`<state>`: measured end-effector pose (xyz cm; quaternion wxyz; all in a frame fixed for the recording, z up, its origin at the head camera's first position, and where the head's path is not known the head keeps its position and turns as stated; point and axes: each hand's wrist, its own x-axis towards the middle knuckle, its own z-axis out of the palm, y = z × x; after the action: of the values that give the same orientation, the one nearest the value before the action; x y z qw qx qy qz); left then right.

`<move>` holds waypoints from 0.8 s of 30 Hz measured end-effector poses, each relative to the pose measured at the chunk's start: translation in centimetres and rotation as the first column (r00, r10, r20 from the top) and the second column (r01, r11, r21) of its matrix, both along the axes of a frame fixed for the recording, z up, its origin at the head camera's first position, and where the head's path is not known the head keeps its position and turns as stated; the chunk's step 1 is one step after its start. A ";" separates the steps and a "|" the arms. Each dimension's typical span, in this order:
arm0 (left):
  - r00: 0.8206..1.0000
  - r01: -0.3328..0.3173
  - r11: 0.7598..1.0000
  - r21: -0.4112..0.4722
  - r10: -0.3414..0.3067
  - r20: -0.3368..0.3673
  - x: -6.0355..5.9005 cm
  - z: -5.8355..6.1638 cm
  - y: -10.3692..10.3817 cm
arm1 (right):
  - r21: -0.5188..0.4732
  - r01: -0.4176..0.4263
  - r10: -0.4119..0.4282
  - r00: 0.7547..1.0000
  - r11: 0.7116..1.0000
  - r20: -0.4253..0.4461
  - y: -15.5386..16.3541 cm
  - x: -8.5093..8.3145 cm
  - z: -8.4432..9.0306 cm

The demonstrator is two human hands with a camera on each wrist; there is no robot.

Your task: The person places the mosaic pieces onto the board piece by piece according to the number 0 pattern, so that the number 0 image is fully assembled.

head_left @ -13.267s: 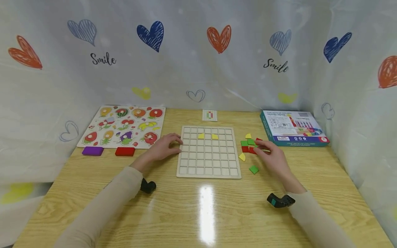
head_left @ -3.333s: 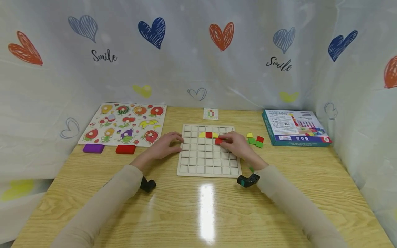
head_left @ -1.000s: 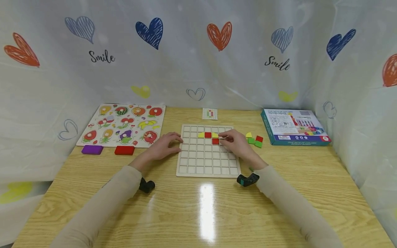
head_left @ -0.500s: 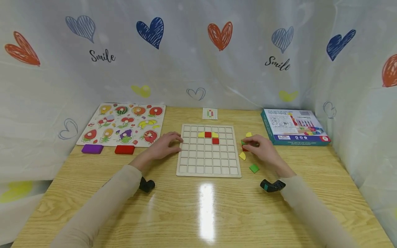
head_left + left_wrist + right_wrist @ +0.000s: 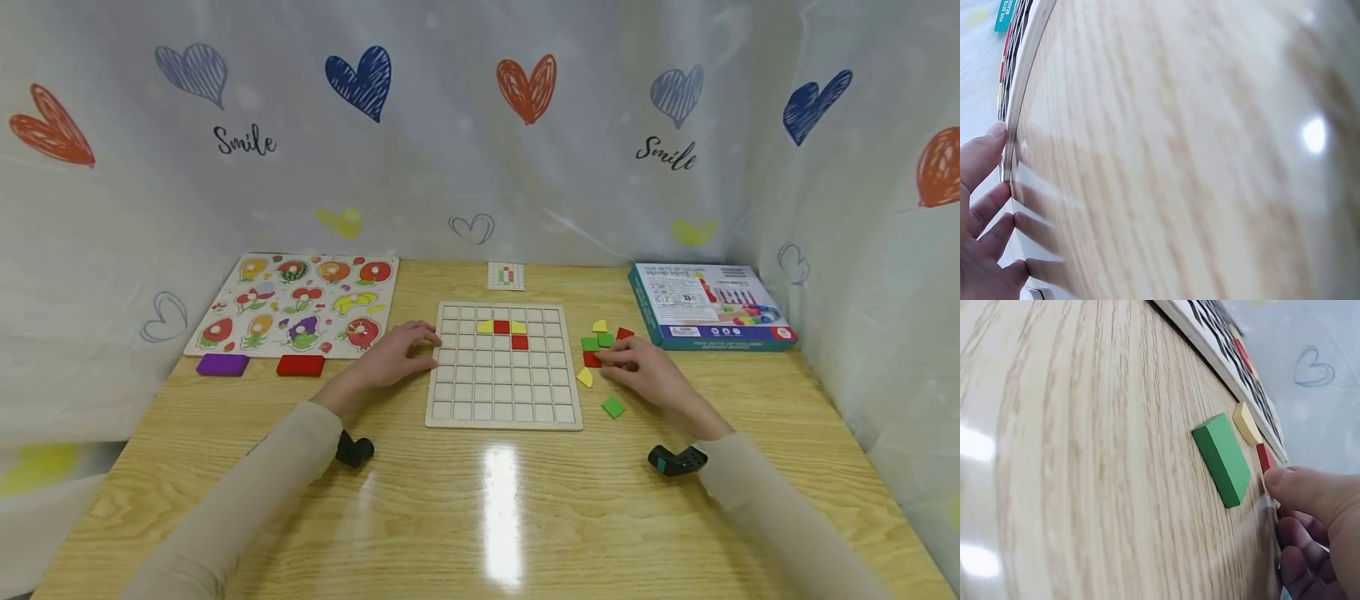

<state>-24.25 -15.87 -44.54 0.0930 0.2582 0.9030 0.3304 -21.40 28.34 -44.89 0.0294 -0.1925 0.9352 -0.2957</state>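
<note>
A pale wooden grid board lies mid-table with two yellow tiles and two red tiles set in its upper rows. My left hand rests with relaxed fingers against the board's left edge; its fingertips touch the rim. My right hand lies right of the board among loose tiles, thumb and fingers pinching a red tile that lies flat on the table. In the right wrist view that red tile sits under my thumb, beside a yellow tile and a green tile.
More loose green, yellow and red tiles lie right of the board. A small pattern card sits behind it. A fruit puzzle, a purple block and a red block are at the left, a blue box at the right. Heart-print curtains enclose the table.
Over the sequence two red tiles joined the yellow ones on the board. In the last second my right hand left the board for the loose tiles. The left hand stayed put.
</note>
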 end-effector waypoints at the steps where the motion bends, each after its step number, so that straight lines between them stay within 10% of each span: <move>1: 1.000 -0.004 1.000 -0.002 0.004 0.004 0.0 0.0 0.0 | 0.005 -0.006 0.006 1.000 1.000 -0.002 0.1 0.0 0.0; 24: 1.000 -0.017 1.000 -0.015 0.018 0.014 -0.1 -0.3 0.0 | 0.001 0.028 -0.027 0.999 1.000 -0.041 1.1 0.8 0.2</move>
<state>-24.35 -15.85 -44.80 0.0986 0.2472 0.9070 0.3264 -20.61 29.46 -44.73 0.0061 -0.1857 0.9384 -0.2913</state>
